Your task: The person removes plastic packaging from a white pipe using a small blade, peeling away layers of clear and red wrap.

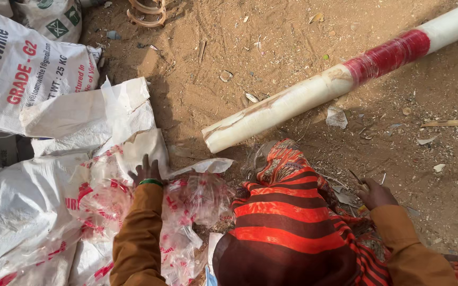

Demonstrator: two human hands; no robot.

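Plastic bags (133,201) lie pinned under your left hand (145,172), fingers spread flat; your right hand (373,193) pinches a thin stick (357,179).

You are outdoors in a dusty work yard, not inside any room. Bare sandy ground (292,47) strewn with chips and scraps fills the upper and right frame. White woven sacks (22,69) pile up at the left, and a long white roll banded in red (314,95) lies across the dirt at upper right.
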